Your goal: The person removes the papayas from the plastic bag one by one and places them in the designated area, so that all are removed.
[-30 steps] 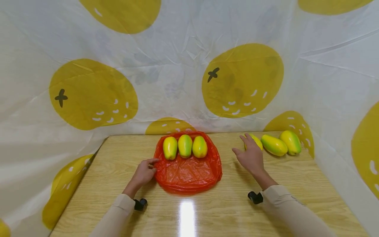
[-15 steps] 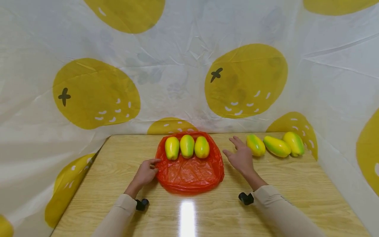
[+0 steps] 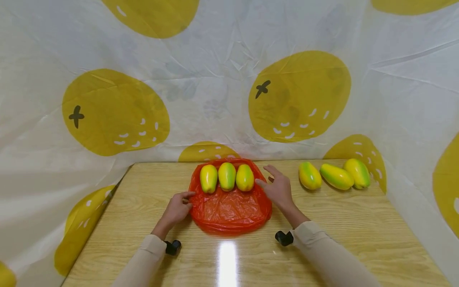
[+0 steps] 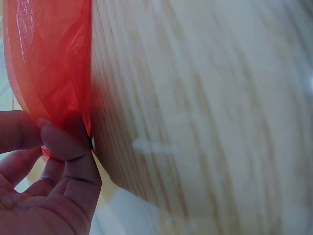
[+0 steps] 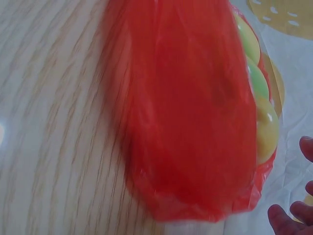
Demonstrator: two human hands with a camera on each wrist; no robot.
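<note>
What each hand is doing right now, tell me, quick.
Left hand: closed, pinching the edge of the bag.
Right hand: open, holding nothing, by the bag's right side.

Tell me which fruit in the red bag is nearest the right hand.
The rightmost fruit in the red bag, just left of the right hand; the middle fruit and the leftmost fruit lie farther from that hand.
</note>
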